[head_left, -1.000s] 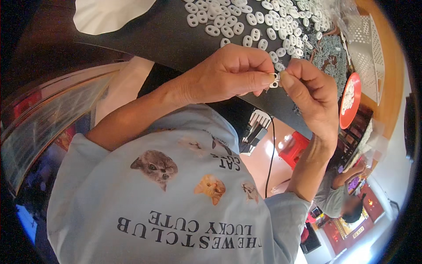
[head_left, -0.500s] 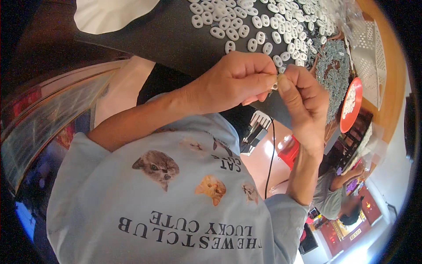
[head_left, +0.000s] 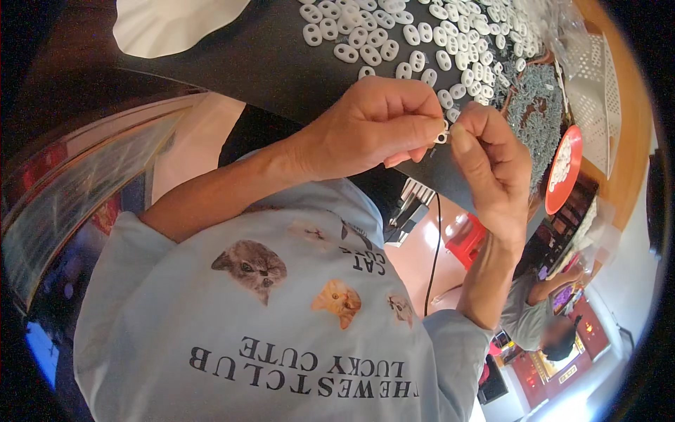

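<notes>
My left hand [head_left: 380, 126] is closed in a pinch on a small white plastic piece with two holes [head_left: 441, 136], of which only the end past the thumb shows. Close against its right side is my right hand [head_left: 496, 169], thumb and forefinger pressed together. Whatever sits between those right fingertips is too small or hidden to name. Both hands are raised over the near edge of the dark table [head_left: 274, 63]. Beyond them lie many loose white two-holed oval pieces [head_left: 443, 59], spread across the tabletop.
Right of the white pieces is a heap of small grey parts [head_left: 538, 105]. A red plate [head_left: 555, 202] with small white bits stands farther right, near a white perforated basket [head_left: 594, 105]. A white wavy-edged dish [head_left: 176, 28] is far left. Another person [head_left: 527, 309] is at lower right.
My right hand has shifted slightly right, away from the left fingertips, and more of the white piece shows between them. My left hand keeps its pinch almost in place.
</notes>
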